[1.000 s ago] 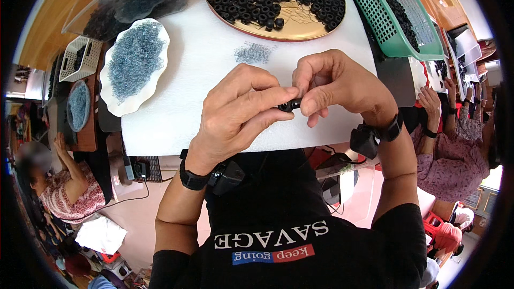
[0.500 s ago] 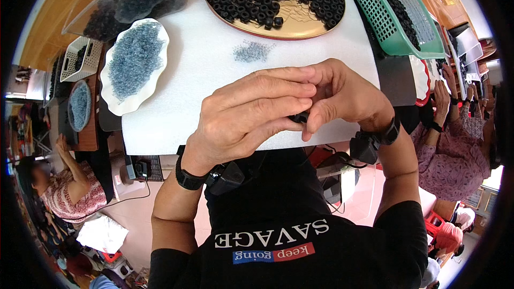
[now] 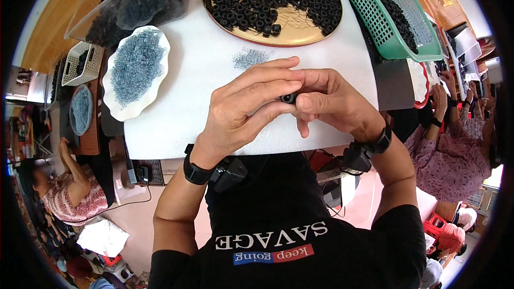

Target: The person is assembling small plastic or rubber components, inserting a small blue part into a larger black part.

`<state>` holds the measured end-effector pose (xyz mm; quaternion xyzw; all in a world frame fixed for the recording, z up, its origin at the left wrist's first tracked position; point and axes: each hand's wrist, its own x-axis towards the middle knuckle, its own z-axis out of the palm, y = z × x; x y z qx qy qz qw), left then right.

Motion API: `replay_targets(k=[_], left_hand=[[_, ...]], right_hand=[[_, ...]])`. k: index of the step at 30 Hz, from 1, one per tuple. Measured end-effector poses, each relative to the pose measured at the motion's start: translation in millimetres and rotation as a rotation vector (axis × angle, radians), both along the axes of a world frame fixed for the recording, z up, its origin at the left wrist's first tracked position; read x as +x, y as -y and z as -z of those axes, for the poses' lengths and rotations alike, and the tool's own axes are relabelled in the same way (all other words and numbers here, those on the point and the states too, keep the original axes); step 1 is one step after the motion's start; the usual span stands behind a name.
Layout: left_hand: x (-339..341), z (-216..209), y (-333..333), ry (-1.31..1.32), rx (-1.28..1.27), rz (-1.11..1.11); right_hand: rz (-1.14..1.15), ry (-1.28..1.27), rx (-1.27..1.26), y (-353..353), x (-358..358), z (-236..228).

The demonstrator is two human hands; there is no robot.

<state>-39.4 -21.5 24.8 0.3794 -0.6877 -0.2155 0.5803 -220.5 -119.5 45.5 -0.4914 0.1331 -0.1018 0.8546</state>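
Over the front of the white foam mat my two hands meet around a small black ring-shaped part. The thumb and fingers of my left hand pinch it from the left. My right hand is closed against its other side, thumb and index finger at the ring; whether anything else sits in that grip is hidden. Just beyond my fingers lies a small heap of tiny clear-bluish pieces. Farther back, many black rings like this one lie in a round gold tray.
At left a white scalloped dish holds more bluish pieces, with a clear plastic box of black parts behind it. A green basket stands back right. Co-workers sit on both sides, one in a patterned sleeve.
My right fingers have rolled and shifted left, and the black ring shows more openly between my fingertips, its round face visible. Both hands still meet around it.
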Motion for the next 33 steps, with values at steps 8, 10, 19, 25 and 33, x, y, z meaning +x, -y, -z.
replay_targets(k=[8,10,19,25,33], left_hand=[[-7,-12,-4,0.04,0.0,-0.056],[-2,-12,-8,0.125,0.012,-0.117],[12,10,-33,-0.196,0.314,-0.301],[18,15,-34,-0.343,0.388,-0.288],[18,16,-34,-0.272,0.374,-0.285]], right_hand=[[0.039,-0.061,-0.051,2,-13,-19],[0.102,-0.164,-0.213,9,-21,-30],[0.747,-0.636,-1.053,133,-116,-109],[0.753,-0.634,-1.404,129,-72,-106],[0.179,-0.437,-1.68,85,50,-25]])
